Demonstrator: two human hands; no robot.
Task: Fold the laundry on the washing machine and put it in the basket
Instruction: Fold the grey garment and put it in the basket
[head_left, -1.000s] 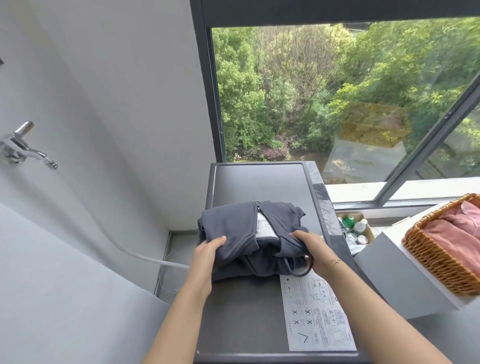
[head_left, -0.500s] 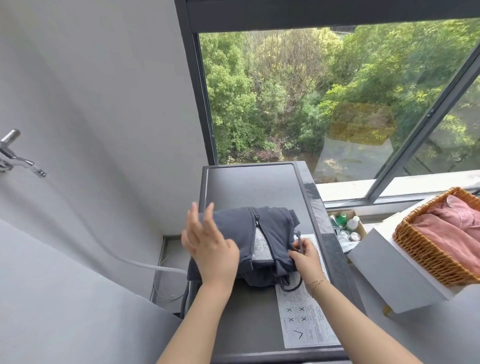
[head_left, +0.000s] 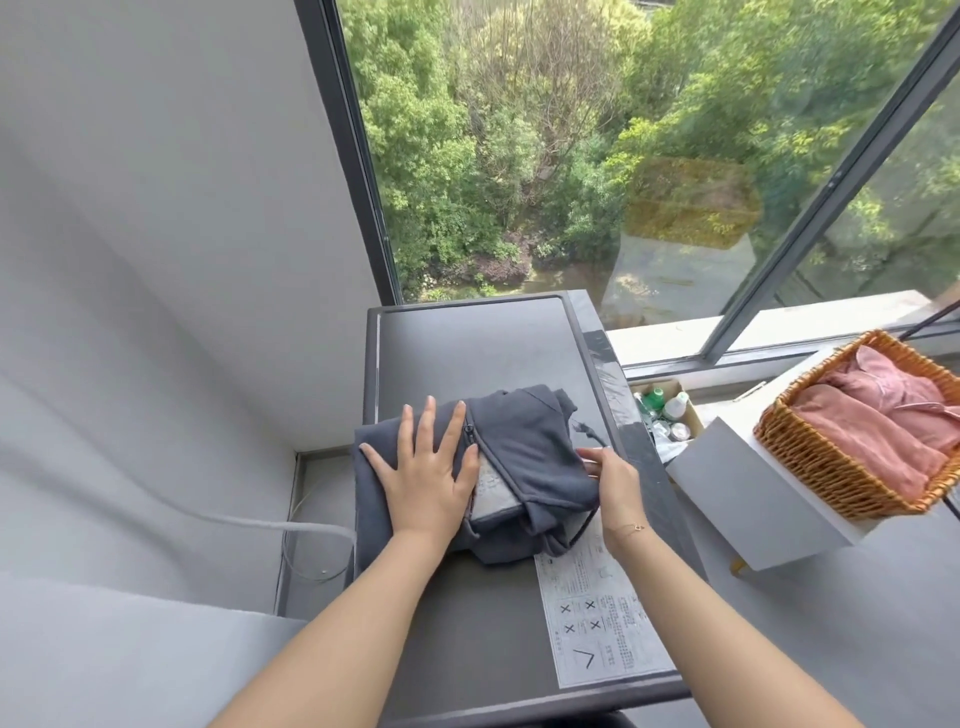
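Washing machine (head_left: 467, 353) fills the middle of your view, and the folded dark grey hoodie (head_left: 524, 441) sits on its lid, a bit left of centre. Wicker basket (head_left: 810, 467) is off to the right on a white box (head_left: 737, 499), with pink clothes (head_left: 878, 415) already in it. Your left hand (head_left: 423, 467) lies flat on the hoodie's left half, fingers spread, gripping nothing. Your right hand (head_left: 613, 475) is at the hoodie's right edge, fingers curled onto the fabric there. Printed sheet (head_left: 602, 618) lies near you.
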